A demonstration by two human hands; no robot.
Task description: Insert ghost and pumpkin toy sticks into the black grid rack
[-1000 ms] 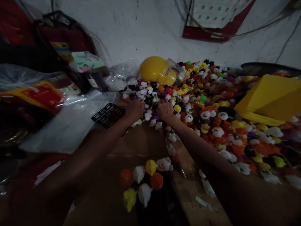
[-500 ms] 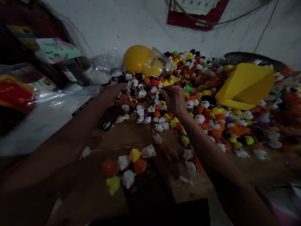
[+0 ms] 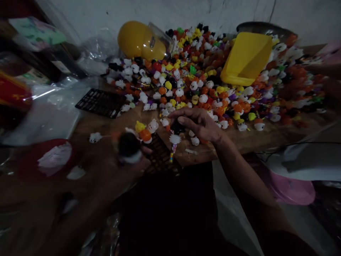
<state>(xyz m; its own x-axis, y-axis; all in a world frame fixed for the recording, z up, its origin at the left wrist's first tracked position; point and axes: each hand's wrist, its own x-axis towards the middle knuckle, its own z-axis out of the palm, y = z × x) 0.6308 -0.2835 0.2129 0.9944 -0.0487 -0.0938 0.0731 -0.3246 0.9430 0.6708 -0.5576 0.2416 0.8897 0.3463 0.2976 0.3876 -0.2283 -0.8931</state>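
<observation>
Near the front edge of the wooden table, my right hand is closed, thumb and fingers around a small black toy figure. Just below it is a white toy piece with a colourful wrapped tube; whether the hand holds these too is unclear. My left hand, smeared by motion, is closed on a dark figure with a white lower part. Between the hands, yellow, orange and white toy heads lie on a black grid tray.
A big heap of small coloured toys covers the back of the table. A yellow scoop and a yellow-capped jar lie on it. To the left are another black tray, a red dish and plastic sheeting.
Both hands have come back from the heap towards the table's front edge, the left now carrying a dark figure. The view has tilted down and slightly right.
</observation>
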